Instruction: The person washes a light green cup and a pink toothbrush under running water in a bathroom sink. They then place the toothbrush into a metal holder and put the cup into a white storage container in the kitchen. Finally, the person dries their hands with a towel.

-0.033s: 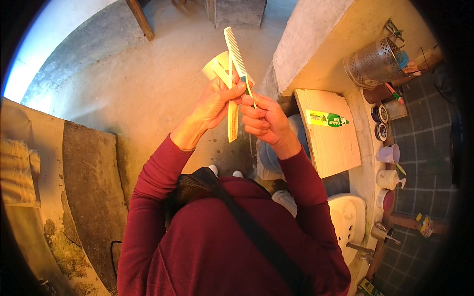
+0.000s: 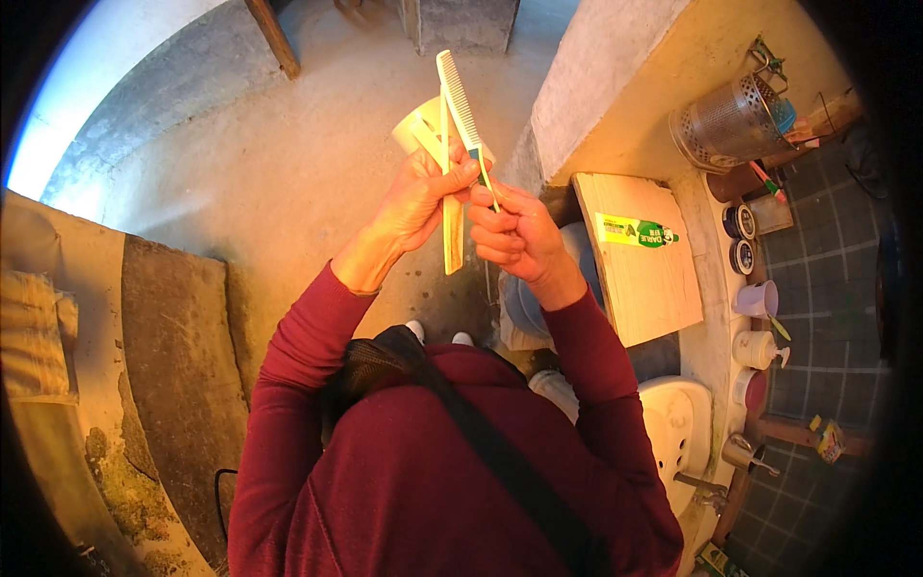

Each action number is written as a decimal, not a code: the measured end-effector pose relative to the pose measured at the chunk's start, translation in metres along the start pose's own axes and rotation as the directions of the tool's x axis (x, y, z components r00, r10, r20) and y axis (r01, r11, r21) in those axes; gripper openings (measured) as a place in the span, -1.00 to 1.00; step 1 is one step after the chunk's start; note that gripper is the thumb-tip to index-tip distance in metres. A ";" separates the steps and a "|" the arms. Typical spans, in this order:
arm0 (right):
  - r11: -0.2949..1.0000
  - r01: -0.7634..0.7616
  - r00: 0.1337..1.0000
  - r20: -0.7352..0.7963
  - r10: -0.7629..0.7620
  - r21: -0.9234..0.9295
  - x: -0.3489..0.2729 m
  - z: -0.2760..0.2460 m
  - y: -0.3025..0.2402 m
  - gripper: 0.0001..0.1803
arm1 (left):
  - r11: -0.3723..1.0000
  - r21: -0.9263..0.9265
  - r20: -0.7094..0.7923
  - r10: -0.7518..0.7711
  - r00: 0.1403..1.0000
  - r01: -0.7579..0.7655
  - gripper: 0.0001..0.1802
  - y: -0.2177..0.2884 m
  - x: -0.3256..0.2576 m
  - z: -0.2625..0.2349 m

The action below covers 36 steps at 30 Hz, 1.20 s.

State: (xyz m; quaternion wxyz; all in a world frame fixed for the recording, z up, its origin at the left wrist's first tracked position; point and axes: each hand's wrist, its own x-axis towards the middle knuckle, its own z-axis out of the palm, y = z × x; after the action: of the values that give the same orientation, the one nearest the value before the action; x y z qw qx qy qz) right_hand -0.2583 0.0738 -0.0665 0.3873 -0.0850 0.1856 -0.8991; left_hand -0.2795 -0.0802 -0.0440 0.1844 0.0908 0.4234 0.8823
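Note:
My left hand [image 2: 415, 197] is closed around a pale yellow cup [image 2: 409, 130] and a long flat pale comb-like strip [image 2: 453, 240] that sticks out below the fingers. A white comb [image 2: 456, 94] points away from me above both hands, its teeth facing right. Just under the comb runs a thin green-and-pale stick [image 2: 486, 178]; whether it is the comb's handle or a separate piece I cannot tell. The closed fingers of my right hand [image 2: 519, 231] pinch this stick, right beside the left thumb.
To the right, a wooden board [image 2: 654, 279] carries a yellow-green toothpaste tube [image 2: 636, 231]. Beyond it, a ledge holds jars, a purple cup [image 2: 760, 299] and a pump bottle [image 2: 757, 350]. A perforated metal holder [image 2: 726, 125] hangs at upper right. A white washbasin [image 2: 687, 413] sits lower right.
The cup and the long strip have shifted very slightly upward. Both hands keep the same grip.

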 end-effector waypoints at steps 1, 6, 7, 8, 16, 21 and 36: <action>0.998 0.037 0.999 -0.021 -0.038 -0.050 0.000 0.005 0.003 -0.69 | 0.999 0.013 0.025 0.033 0.999 -0.033 -0.83 -0.001 0.000 -0.004; 0.897 0.130 0.922 -0.280 -0.266 -0.424 0.000 0.025 0.008 -0.65 | 0.978 0.124 -0.111 0.184 0.977 -0.170 -0.73 0.007 0.002 -0.011; 0.849 0.151 0.910 -0.265 -0.319 -0.506 0.000 0.022 0.009 -0.65 | 0.976 0.143 -0.106 0.181 0.978 -0.165 -0.73 0.007 0.001 -0.011; 0.794 0.168 0.896 -0.245 -0.371 -0.584 0.000 0.020 0.009 -0.66 | 0.974 0.162 -0.101 0.178 0.979 -0.160 -0.72 0.008 0.000 -0.011; 0.690 0.177 0.903 -0.163 -0.398 -0.702 0.002 0.021 0.014 -0.71 | 0.984 0.122 -0.115 0.146 0.983 -0.132 -0.77 0.002 -0.002 -0.019; 0.661 0.177 0.933 -0.089 -0.348 -0.729 0.003 0.024 0.017 -0.71 | 0.976 0.064 -0.133 0.214 0.968 -0.207 -0.82 0.002 -0.003 -0.014; 0.814 0.175 0.950 -0.120 -0.287 -0.554 0.003 0.022 0.019 -0.67 | 0.990 0.105 -0.067 0.104 0.992 -0.097 -0.79 0.006 -0.012 -0.016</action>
State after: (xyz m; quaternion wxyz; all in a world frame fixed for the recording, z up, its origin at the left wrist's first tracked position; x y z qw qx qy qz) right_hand -0.2411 0.0539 -0.0542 0.2149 -0.1221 0.4555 -0.8552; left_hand -0.2753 -0.0999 -0.0494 0.1196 0.0894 0.4688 0.8706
